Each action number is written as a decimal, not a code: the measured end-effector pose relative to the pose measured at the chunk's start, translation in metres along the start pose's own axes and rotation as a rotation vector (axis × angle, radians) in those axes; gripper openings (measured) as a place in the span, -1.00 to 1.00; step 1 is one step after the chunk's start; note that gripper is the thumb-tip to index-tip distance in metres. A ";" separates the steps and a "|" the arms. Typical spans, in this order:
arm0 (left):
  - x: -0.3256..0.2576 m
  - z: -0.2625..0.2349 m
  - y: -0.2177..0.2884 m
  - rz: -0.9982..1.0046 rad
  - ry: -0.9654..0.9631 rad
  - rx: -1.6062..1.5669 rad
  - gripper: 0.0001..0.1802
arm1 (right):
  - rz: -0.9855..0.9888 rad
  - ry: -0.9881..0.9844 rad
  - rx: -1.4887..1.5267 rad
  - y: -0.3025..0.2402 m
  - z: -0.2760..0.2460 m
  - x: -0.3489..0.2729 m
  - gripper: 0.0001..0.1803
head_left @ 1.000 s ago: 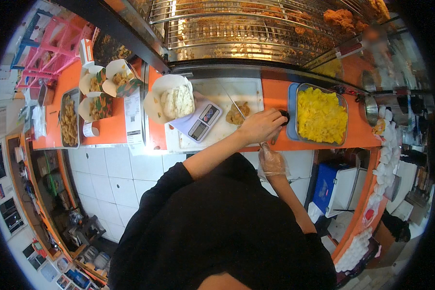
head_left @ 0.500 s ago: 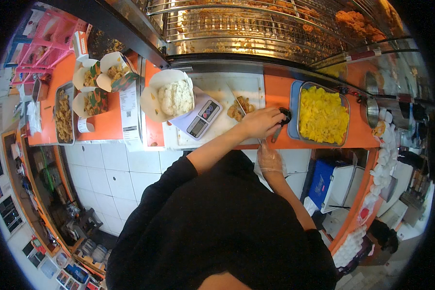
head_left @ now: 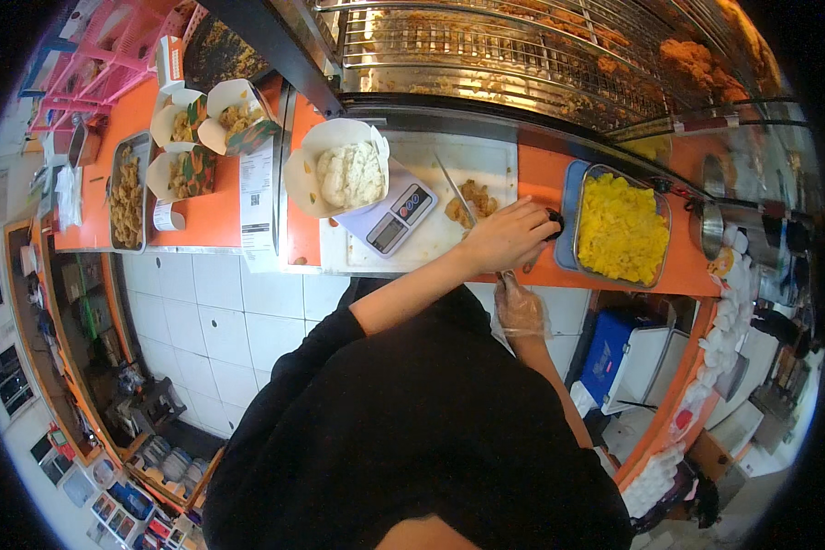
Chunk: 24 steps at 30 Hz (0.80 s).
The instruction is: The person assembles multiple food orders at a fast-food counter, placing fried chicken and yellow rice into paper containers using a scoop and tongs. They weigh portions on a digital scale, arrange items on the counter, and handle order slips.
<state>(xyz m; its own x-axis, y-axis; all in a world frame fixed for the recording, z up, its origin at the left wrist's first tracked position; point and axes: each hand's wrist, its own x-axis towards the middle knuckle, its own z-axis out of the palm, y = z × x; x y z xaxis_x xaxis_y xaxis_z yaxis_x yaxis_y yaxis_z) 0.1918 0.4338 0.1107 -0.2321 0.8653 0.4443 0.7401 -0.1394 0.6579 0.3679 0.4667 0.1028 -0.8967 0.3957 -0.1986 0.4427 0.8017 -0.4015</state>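
My left hand (head_left: 513,235) reaches bare across to the right, over the cutting board's right edge. Its fingertips close on a small black round thing (head_left: 556,223), mostly covered by the hand; its kind is unclear. Below that forearm, in a clear plastic glove, is my right hand (head_left: 521,310), gripping a knife whose handle is largely hidden. The knife's blade (head_left: 451,181) slants up and left past chopped brown fried pieces (head_left: 478,199) on the white cutting board (head_left: 412,151). Left of them, an open paper box of white rice (head_left: 351,175) stands at a white digital scale (head_left: 396,218).
At right, a metal tray of yellow chopped food (head_left: 621,227) overlaps a blue tray (head_left: 570,206). Several filled paper boxes (head_left: 189,174) and a metal tray of fried pieces (head_left: 128,194) stand at left. A glass-and-metal display case (head_left: 449,110) borders the orange counter's far side.
The view has shifted slightly, so the counter items appear moved. My left hand has turned a little, with the black thing now more covered by its fingers. The knife stays by the chopped pieces.
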 end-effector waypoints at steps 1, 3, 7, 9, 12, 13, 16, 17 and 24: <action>-0.004 -0.001 0.000 -0.033 -0.034 0.000 -0.65 | -0.004 -0.022 -0.015 0.001 0.003 0.000 -0.76; -0.011 -0.002 -0.004 -0.131 -0.161 0.006 -0.66 | 0.000 -0.055 -0.057 0.003 0.009 0.002 -0.75; -0.017 0.000 -0.010 -0.122 -0.092 -0.072 -0.66 | 0.028 -0.111 -0.096 0.005 0.012 0.005 -0.74; -0.015 0.001 -0.013 -0.088 -0.069 -0.071 -0.65 | 0.031 -0.117 -0.101 0.005 0.010 0.005 -0.74; -0.015 0.003 -0.016 -0.133 -0.147 -0.066 -0.64 | 0.037 -0.105 -0.120 0.006 0.011 0.005 -0.74; -0.015 0.003 -0.018 -0.133 -0.140 -0.076 -0.65 | 0.035 -0.086 -0.116 0.007 0.014 0.006 -0.74; -0.014 0.007 -0.029 -0.120 -0.112 -0.112 -0.66 | 0.039 -0.085 -0.113 0.011 0.023 0.012 -0.73; -0.014 0.009 -0.032 -0.127 -0.116 -0.129 -0.66 | 0.070 -0.089 -0.134 0.011 0.026 0.014 -0.72; 0.002 -0.003 -0.052 -0.180 -0.148 -0.290 -0.80 | 0.059 -0.069 -0.079 -0.003 0.012 0.039 -0.71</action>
<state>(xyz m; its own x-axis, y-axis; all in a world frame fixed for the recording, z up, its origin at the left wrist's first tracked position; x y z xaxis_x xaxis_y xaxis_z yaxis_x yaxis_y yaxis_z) 0.1506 0.4414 0.0793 -0.2331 0.9455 0.2273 0.4808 -0.0911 0.8721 0.3311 0.4741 0.0851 -0.8660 0.4134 -0.2814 0.4905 0.8119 -0.3165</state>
